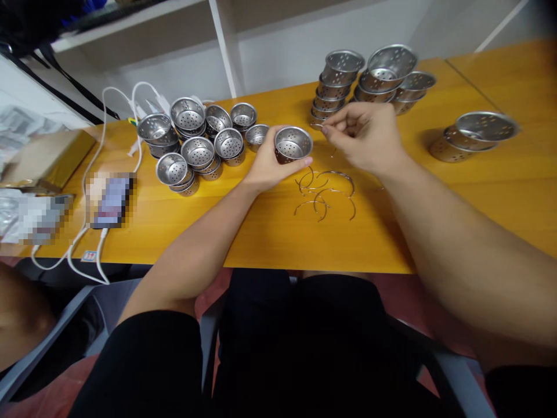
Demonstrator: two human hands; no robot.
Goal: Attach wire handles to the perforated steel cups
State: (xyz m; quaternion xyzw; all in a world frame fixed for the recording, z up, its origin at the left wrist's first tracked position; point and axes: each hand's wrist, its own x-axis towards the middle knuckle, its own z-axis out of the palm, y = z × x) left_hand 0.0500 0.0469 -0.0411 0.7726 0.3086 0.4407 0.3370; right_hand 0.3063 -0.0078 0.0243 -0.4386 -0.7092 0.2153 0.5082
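A small perforated metal cup point(293, 144) is gripped around its side by my left hand point(268, 162), its open mouth tilted up toward me. To the right of it, my right hand point(363, 136) pinches a thin metal wire point(319, 125) between thumb and fingers; most of that wire is hidden by the hand. The wire is apart from the cup's rim. Several curved wire pieces point(333, 191) lie loosely on the table below my hands.
Stacks of perforated cups point(198, 152) stand left of my hand. Taller stacks point(343, 75) rise behind my right hand, and a short nested stack point(481, 130) is at the right. A phone point(114, 200) with white cables and a cardboard box point(54, 154) lie left on the yellow table point(270, 238).
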